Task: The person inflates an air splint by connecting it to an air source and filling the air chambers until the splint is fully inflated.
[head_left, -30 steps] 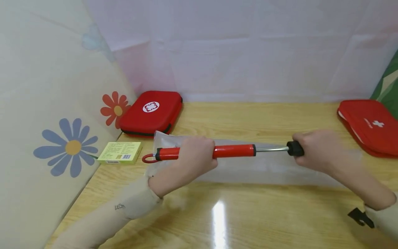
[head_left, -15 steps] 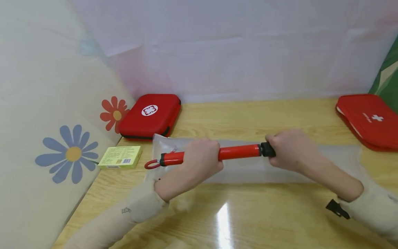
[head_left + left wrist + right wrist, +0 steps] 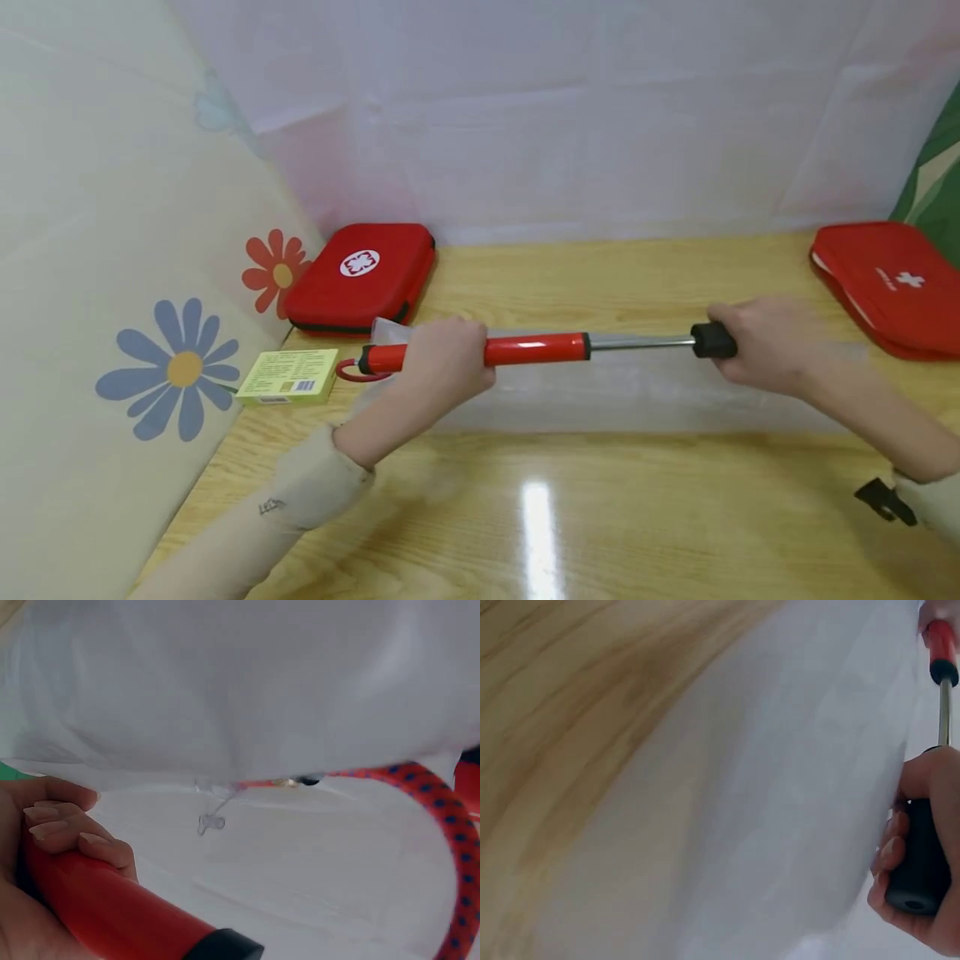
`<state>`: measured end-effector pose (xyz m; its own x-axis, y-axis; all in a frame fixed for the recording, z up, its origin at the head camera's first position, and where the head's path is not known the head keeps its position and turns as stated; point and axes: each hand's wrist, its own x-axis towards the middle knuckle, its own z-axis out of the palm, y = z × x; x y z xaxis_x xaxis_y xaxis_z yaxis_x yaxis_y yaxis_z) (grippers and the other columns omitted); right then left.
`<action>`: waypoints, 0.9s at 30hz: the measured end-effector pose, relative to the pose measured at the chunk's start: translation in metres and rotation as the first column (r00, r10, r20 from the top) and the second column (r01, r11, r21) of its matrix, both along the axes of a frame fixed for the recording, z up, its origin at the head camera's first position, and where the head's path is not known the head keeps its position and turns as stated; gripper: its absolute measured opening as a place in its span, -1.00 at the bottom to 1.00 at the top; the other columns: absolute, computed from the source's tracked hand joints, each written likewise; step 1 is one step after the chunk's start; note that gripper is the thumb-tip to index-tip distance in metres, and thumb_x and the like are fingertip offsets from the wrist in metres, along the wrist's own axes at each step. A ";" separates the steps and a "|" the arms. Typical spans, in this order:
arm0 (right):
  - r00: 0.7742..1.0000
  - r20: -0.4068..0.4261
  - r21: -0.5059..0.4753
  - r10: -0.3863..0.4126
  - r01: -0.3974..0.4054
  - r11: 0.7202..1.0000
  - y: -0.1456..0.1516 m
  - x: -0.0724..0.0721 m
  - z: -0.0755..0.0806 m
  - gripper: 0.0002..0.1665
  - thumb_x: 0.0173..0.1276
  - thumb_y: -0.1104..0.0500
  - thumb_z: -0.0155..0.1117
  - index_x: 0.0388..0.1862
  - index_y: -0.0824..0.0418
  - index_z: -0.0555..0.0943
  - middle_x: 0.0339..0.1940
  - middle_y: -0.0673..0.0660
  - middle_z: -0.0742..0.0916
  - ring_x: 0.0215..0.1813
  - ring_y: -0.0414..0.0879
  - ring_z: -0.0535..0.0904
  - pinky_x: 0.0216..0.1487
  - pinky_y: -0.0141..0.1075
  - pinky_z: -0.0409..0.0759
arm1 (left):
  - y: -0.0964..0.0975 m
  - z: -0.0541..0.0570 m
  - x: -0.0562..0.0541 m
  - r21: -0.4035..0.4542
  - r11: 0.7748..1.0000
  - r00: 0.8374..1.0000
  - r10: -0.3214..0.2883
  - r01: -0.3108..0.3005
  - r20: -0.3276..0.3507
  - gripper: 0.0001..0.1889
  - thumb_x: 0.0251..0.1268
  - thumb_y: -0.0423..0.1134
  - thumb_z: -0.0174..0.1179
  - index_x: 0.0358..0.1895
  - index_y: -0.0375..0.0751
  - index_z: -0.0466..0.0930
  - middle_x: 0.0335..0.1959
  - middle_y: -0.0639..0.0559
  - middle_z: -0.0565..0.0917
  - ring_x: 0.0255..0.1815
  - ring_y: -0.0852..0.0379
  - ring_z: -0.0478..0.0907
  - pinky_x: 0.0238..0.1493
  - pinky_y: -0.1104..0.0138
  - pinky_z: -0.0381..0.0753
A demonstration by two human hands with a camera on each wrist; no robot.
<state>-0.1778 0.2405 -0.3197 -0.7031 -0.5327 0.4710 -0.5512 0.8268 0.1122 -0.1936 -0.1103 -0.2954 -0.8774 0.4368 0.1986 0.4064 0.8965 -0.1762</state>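
A red hand pump (image 3: 536,348) lies level across the head view, its metal rod (image 3: 641,342) drawn out. My left hand (image 3: 447,360) grips the red barrel. Fingers of my right hand (image 3: 765,343) curl round the black handle (image 3: 714,340); the right wrist view shows the handle (image 3: 921,862) in the palm. From the barrel's left end a red hose (image 3: 352,372) loops back; up close it is red with dark dots, in the left wrist view. Below the pump is a translucent plastic inflatable (image 3: 600,404), and a small clear valve plug (image 3: 211,823) hangs at it.
A hard red first-aid case (image 3: 367,279) stands at the back left, with a yellow-green box (image 3: 288,377) in front of it. At the right lies a soft red first-aid pouch (image 3: 892,287). Patterned cloth (image 3: 562,125) closes off the back and left of the wooden table (image 3: 637,517).
The pump handle was pushed in to the barrel half a second ago; my right hand has since pulled it out to the right. My left hand has shifted slightly left with the barrel.
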 end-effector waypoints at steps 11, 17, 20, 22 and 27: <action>0.991 0.109 0.068 -0.072 0.064 0.996 -0.006 -0.001 -0.015 -0.63 -0.29 0.12 0.44 -0.52 0.15 0.44 -0.75 -0.04 0.49 -0.71 -0.07 0.39 -0.70 -0.10 0.36 | -0.003 -0.016 -0.004 -0.059 0.998 0.999 -0.020 0.022 0.025 -0.72 -0.03 -0.12 0.31 -0.67 -0.12 0.43 -0.80 0.07 0.38 -0.73 0.10 0.36 -0.69 0.31 0.37; 0.979 0.174 0.085 -0.102 0.088 0.992 -0.022 -0.001 -0.012 -0.68 -0.23 0.13 0.44 -0.51 0.14 0.47 -0.73 -0.04 0.50 -0.70 -0.08 0.39 -0.70 -0.13 0.36 | 0.003 -0.016 -0.002 -0.025 0.999 0.999 -0.031 0.032 0.042 -0.75 -0.03 -0.10 0.35 -0.61 -0.14 0.51 -0.79 0.08 0.40 -0.72 0.11 0.37 -0.67 0.33 0.39; 0.978 0.190 0.075 -0.090 0.077 0.994 -0.033 -0.003 -0.009 -0.69 -0.22 0.15 0.45 -0.51 0.15 0.50 -0.73 -0.03 0.50 -0.69 -0.10 0.38 -0.69 -0.15 0.36 | 0.006 -0.016 -0.001 -0.018 1.000 0.997 -0.015 0.016 0.069 -0.74 -0.04 -0.06 0.38 -0.53 -0.16 0.57 -0.77 0.09 0.42 -0.72 0.12 0.39 -0.65 0.34 0.41; 0.976 0.198 0.078 -0.085 0.071 0.994 -0.040 -0.005 -0.008 -0.69 -0.20 0.14 0.46 -0.49 0.17 0.52 -0.72 -0.01 0.52 -0.68 -0.10 0.39 -0.67 -0.16 0.37 | 0.008 -0.016 -0.001 -0.017 1.000 0.996 -0.001 0.002 0.090 -0.74 -0.03 -0.06 0.38 -0.51 -0.16 0.57 -0.76 0.08 0.44 -0.72 0.12 0.39 -0.65 0.35 0.41; 0.973 0.215 0.100 -0.086 0.066 0.993 -0.056 -0.007 -0.004 -0.70 -0.19 0.14 0.44 -0.46 0.19 0.55 -0.69 0.01 0.56 -0.66 -0.12 0.42 -0.65 -0.20 0.42 | 0.016 -0.014 0.003 -0.021 1.000 0.996 0.000 0.002 0.091 -0.77 -0.03 -0.09 0.35 -0.55 -0.14 0.55 -0.77 0.10 0.45 -0.73 0.13 0.39 -0.68 0.35 0.39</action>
<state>-0.1849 0.1842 -0.3241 -0.8234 -0.5078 0.2533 -0.5070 0.8588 0.0736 -0.1906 -0.0947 -0.3095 -0.8909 0.4409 0.1087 0.4225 0.8925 -0.1577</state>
